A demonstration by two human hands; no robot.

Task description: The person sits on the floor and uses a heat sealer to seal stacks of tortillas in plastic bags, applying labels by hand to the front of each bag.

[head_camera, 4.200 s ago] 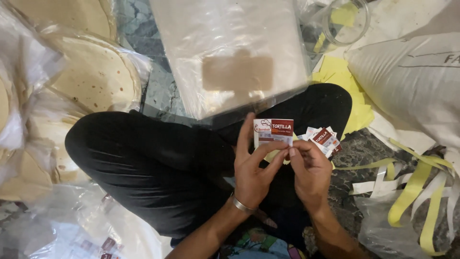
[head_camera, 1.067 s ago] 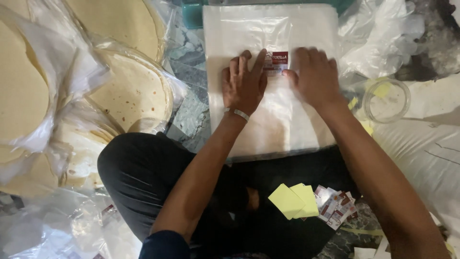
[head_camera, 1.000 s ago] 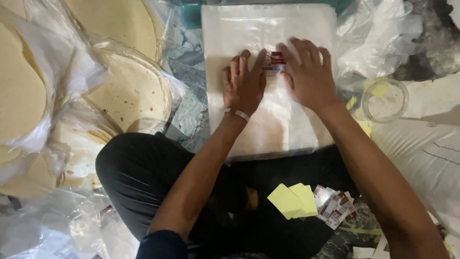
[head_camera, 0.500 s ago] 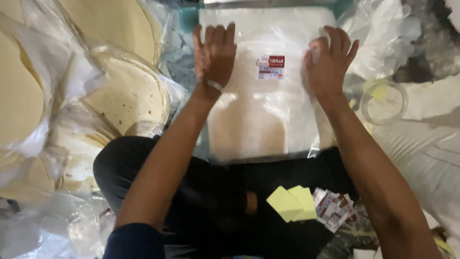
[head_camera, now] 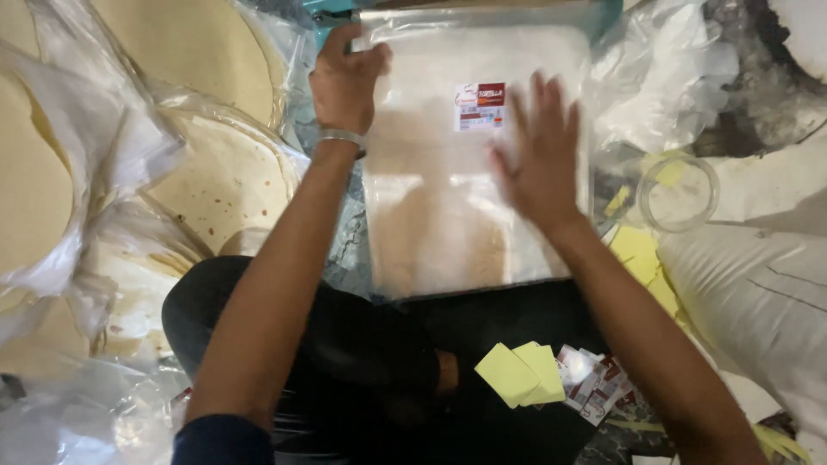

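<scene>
A clear plastic bag [head_camera: 469, 164] lies at upper centre, a small red-and-white label [head_camera: 480, 106] near its top. The left hand [head_camera: 345, 77] grips its upper left corner; the right hand [head_camera: 541, 155] rests flat, fingers spread, just below the label.

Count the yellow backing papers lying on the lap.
2 show: yellow backing papers, overlapping on the dark trousers beside the loose stickers. More yellow scraps lie on the floor at right; others may be hidden.

Left hand [head_camera: 346, 82] at upper centre-left, fingers curled, metal bracelet on wrist, right hand [head_camera: 538, 155] right of centre, flat, fingers spread, both forearms extended upward
</scene>
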